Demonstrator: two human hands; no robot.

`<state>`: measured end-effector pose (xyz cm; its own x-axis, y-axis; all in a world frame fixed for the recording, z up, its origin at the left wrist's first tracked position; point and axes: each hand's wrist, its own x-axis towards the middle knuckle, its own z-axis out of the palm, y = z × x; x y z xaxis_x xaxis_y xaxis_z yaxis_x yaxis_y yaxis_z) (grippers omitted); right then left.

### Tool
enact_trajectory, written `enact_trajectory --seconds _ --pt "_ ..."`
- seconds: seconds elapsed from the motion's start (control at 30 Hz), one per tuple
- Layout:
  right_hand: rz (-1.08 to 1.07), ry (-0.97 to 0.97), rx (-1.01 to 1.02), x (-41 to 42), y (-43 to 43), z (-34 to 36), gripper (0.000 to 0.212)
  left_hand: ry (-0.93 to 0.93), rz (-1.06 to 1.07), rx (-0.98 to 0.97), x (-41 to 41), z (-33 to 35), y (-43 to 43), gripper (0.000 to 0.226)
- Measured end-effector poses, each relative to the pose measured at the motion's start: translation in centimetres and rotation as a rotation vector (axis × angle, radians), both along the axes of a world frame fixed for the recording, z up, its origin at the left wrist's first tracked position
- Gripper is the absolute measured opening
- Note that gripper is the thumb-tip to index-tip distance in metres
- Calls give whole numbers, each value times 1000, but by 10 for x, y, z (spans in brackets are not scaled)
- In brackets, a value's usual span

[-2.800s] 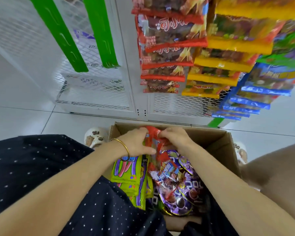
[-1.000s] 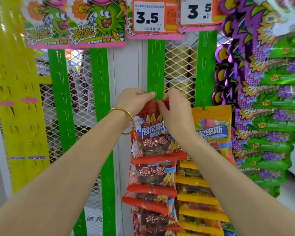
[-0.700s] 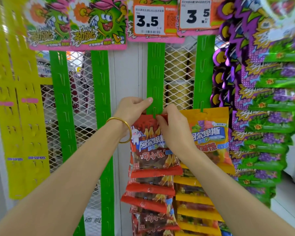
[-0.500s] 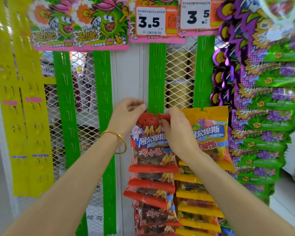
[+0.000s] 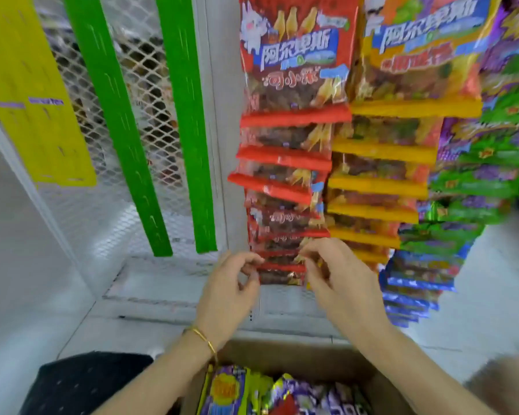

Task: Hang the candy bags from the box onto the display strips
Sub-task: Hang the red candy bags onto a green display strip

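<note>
A red candy bag (image 5: 294,55) hangs at the top of a column of red bags (image 5: 282,181) on the display strip. Neither hand touches it. My left hand (image 5: 231,292) and my right hand (image 5: 339,283) hover side by side in front of the lowest red bags, fingers loosely curled and holding nothing. Below them the cardboard box (image 5: 312,354) stands open with several purple, green and red candy bags (image 5: 270,393) inside. Two green strips (image 5: 189,130) with no bags on them hang to the left.
Yellow bags (image 5: 402,163) hang right of the red column, then purple-green ones (image 5: 489,175) and blue ones (image 5: 417,295). A yellow strip (image 5: 27,85) is at far left. White mesh panels (image 5: 132,187) back the rack, with grey floor (image 5: 18,265) around it.
Both hands have let go of the red bag, which stays hanging on the strip, and dropped toward the box. My view has tilted down from the price tags to the rack's base.
</note>
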<state>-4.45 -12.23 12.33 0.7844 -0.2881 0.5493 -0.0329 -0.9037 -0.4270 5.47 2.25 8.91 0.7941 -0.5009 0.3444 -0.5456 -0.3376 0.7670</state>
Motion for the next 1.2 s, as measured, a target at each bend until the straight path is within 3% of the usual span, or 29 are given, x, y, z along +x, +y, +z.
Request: enact_trajectory --seconds 0.1,0.27,0.37,0.43,0.53,0.63,0.7,0.83,0.93,1.07,1.2 --pt "-25 440 189 -2 -12 -99 18 81 -57 218 -2 -41 0 27" --pt "-16 948 360 -17 -24 -223 26 177 -106 382 4 -65 4 18" --pt "-51 1105 527 -28 -14 -266 33 206 -107 406 11 -71 9 17" --pt "-6 1168 526 -34 -2 -286 50 221 -92 404 15 -73 12 17" --pt "177 1174 223 -37 14 -302 68 241 -77 415 17 -76 16 17" --pt "349 1126 -54 -30 26 -302 45 251 -70 430 17 -78 19 19" --pt "338 1074 -122 -24 25 -302 24 239 -67 437 16 -78 19 18" --pt "369 1119 203 -8 -5 -275 11 266 -114 455 15 -78 15 16" --pt "401 1115 537 -1 -25 -226 13 361 -308 591 8 -77 11 25" --pt "433 951 540 -2 -35 -160 11 368 -465 750 -11 -78 -1 50" --pt "409 796 653 -6 -40 -95 15 195 -395 557 -15 -61 -13 18"
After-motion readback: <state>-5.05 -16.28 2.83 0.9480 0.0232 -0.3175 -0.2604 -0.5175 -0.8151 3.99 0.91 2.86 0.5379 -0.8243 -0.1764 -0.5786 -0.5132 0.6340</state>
